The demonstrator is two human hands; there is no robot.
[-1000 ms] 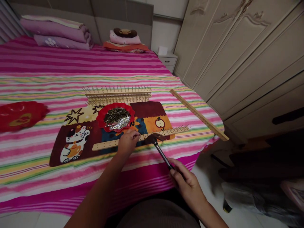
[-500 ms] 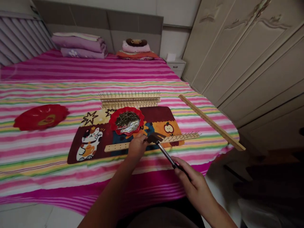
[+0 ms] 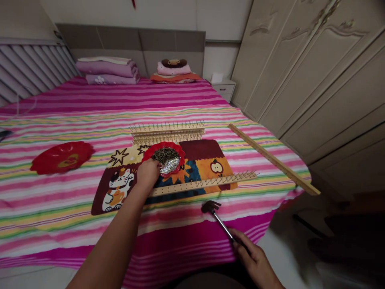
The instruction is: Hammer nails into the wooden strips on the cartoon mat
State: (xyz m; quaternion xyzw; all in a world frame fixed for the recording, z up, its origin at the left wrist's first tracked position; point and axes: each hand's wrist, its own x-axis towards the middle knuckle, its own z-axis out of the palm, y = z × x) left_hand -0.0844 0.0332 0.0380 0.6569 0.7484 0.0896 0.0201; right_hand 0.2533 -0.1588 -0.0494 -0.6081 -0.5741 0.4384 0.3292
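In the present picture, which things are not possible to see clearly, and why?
- Head view: whether the left hand holds any nails; its fingertips are too small and dim.
- Head view: the left end of the drilled wooden strip, behind the left forearm.
- Head view: the grip end of the hammer, covered by the right hand.
- Head view: the dark object, cut off by the left edge.

Claw hammer (image 3: 221, 223), drilled wooden strip (image 3: 178, 188), red bowl (image 3: 182, 151) of loose nails (image 3: 168, 159)
The silver-shafted hammer slants in front of the strip, apart; nails line the strip's right part, bare holes its left; the scalloped bowl sits behind.
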